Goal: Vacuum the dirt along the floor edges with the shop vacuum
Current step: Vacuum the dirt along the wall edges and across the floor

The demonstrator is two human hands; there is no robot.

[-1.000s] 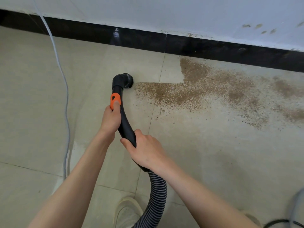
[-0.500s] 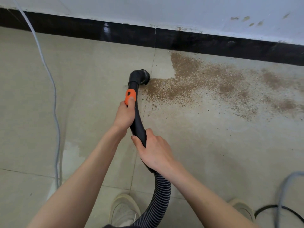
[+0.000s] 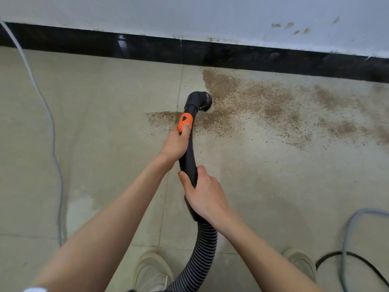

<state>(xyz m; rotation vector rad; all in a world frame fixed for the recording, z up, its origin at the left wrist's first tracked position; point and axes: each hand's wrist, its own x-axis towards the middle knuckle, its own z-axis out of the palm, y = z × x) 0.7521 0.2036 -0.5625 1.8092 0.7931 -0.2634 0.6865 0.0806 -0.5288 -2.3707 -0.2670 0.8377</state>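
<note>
A black vacuum wand point(image 3: 188, 159) with an orange slider point(image 3: 184, 121) ends in a round brush nozzle point(image 3: 202, 101) pressed into the brown dirt point(image 3: 248, 102) spread over the beige floor tiles below the black baseboard point(image 3: 252, 56). My left hand point(image 3: 175, 142) grips the wand just below the slider, thumb on the orange part. My right hand point(image 3: 203, 194) grips the wand lower down, where the ribbed hose point(image 3: 200, 253) begins. A short strip of dirt point(image 3: 160, 118) lies left of the wand.
A grey cable point(image 3: 53, 144) runs down the floor on the left. A grey hose loop point(image 3: 353, 234) and a black cord point(image 3: 357, 262) lie at the lower right. My two shoes point(image 3: 150, 272) stand at the bottom edge. The white wall point(image 3: 189, 13) rises above the baseboard.
The nozzle has moved to the right and further into the dirt patch, leaving a strip of dirt to its left. Both hands kept their grip on the wand.
</note>
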